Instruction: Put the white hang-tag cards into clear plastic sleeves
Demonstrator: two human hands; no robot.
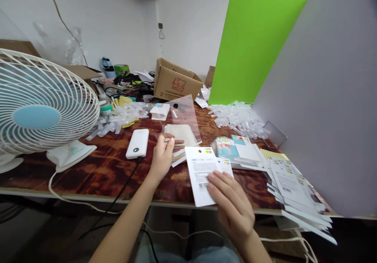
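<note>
My left hand (161, 157) is closed, thumb against fingers, on the lower edge of a clear plastic bag (188, 111) with a round hang hole at its top. My right hand (232, 204) rests its fingers across a white printed card (200, 172) that has a small hole and a yellow mark near the top. A second card (226, 164) shows behind it, partly covered by my fingers. My right thumb is hidden beneath the cards. Just beyond my left hand lies a stack of clear bags (184, 132) on the table.
A fan (38, 113) and a white power bank (138, 143) with a cable stand left. Card stacks (247, 153), packed bags (294, 188) and a pile of translucent plastic pieces (238, 117) lie right, beside a tall green-and-grey panel (259, 46). A cardboard box (178, 82) sits behind.
</note>
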